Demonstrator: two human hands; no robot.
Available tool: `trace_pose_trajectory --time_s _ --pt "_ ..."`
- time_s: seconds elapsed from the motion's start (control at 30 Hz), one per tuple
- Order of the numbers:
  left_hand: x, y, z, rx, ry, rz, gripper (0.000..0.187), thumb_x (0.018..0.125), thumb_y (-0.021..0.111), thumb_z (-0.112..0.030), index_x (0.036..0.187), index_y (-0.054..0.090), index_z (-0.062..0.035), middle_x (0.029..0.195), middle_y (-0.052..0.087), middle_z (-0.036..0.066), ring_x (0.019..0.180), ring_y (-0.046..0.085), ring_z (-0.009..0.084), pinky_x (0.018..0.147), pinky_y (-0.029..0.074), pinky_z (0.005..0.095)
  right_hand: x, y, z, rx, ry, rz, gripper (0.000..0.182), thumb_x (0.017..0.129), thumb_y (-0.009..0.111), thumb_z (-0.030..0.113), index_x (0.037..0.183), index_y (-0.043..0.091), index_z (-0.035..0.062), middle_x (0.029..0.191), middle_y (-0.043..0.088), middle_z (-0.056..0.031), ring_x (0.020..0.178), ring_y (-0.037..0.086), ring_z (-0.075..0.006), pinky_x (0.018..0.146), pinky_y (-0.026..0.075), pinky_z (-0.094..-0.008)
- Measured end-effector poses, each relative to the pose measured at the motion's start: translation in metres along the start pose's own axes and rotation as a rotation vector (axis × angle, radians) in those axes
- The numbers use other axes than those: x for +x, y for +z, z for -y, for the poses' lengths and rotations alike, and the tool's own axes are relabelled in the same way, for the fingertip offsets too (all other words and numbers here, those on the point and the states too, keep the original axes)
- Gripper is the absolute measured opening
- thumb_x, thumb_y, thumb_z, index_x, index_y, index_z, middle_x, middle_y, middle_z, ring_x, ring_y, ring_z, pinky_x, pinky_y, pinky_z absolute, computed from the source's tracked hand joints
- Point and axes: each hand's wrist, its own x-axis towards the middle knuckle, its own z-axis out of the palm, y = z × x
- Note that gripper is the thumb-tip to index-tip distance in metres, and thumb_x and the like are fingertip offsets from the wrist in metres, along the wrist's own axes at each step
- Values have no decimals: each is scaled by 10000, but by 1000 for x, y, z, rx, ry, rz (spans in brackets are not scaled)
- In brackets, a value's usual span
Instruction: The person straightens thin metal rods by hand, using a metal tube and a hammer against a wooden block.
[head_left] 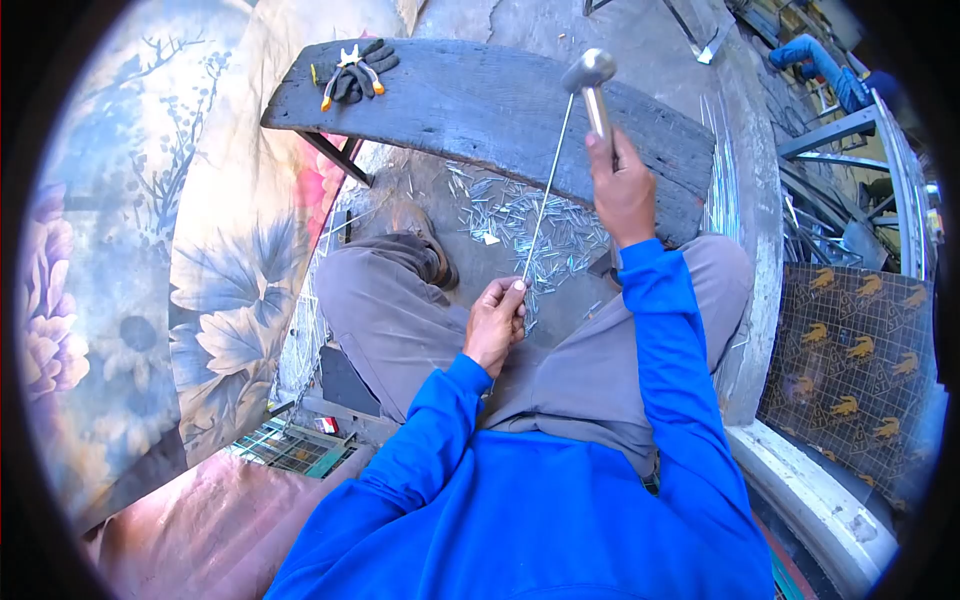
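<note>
My left hand [497, 322] is closed around the lower end of a thin metal rod [547, 190], pinching it between thumb and fingers. The rod slants up and away, its far end over the dark wooden bench [470, 95]. In my right hand [622, 190] is a hammer [590, 72], fingers wrapped round its handle, the metal head raised close beside the rod's far end. Many short cut metal pieces [500, 215] lie scattered on the floor between my feet and the bench.
Pliers [352, 78] with orange-tipped handles rest on dark gloves [378, 58] at the bench's left end. Long thin rods [722, 180] lie right of the bench. A flowered cloth [225, 330] hangs at left. A patterned board [850, 360] and metal frame [890, 190] stand at right, near another person's leg [825, 65].
</note>
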Motion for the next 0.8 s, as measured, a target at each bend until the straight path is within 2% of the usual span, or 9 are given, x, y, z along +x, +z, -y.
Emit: trace_pose_trajectory --time_s 0.07,0.2,0.4,0.47,0.5,0.57,0.63,0.7,0.8 --pt "-1 0 0 8 3 3 169 998 572 -246 1085 579 -102 715 445 -50 505 327 23 439 277 198 4 5 -24 -221 135 211 404 978 539 436 1157 634 87 704 616 -186 629 629 -358 601 469 -434" --pt "0 -4 -3 30 1 12 174 996 576 -250 1089 578 -103 718 452 -48 519 345 25 443 283 201 8 3 -15 -107 184 212 408 973 535 449 1143 633 91 731 626 -205 689 635 -398 639 472 -460" --pt "-7 -5 5 22 -9 6 174 996 578 -253 1091 580 -107 718 462 -47 526 355 29 448 286 201 4 2 -8 30 104 53 464 971 504 487 1109 629 63 749 631 -229 780 638 -437 708 466 -499" --pt "-9 -4 6 8 -11 14 177 998 575 -253 1094 582 -105 716 461 -47 531 358 29 452 290 202 9 7 -26 -200 145 174 466 970 503 487 1085 633 55 753 638 -228 788 637 -446 711 467 -503" --pt "-10 -4 7 11 -6 18 177 998 575 -253 1094 582 -105 716 461 -47 531 358 29 452 290 202 15 5 -28 -198 141 169 466 970 503 487 1085 633 55 753 638 -228 788 637 -446 711 467 -503" --pt "-12 -7 6 23 -13 37 179 999 572 -252 1099 585 -103 716 462 -48 540 363 28 457 294 202 23 7 -33 -163 154 240 498 956 509 537 1098 655 82 657 592 -67 623 613 -199 613 471 -362" --pt "-13 -11 5 26 -13 25 180 1000 572 -250 1101 586 -102 717 460 -49 542 364 27 457 293 201 18 5 -25 -147 179 225 480 957 510 531 1094 657 95 653 589 -71 623 613 -216 616 468 -368" --pt "-15 -11 11 11 -26 14 180 1000 571 -249 1103 587 -102 718 459 -50 544 365 26 458 293 199 12 1 -18 -92 96 111 446 970 497 475 1087 641 70 808 657 -243 827 632 -466 713 466 -510" --pt "-21 -8 10 0 -45 -14 167 1001 569 -236 1097 587 -102 715 453 -50 533 360 25 454 288 193 10 6 -25 -109 117 113 432 972 500 472 1099 640 84 820 654 -238 830 628 -469 709 466 -510"
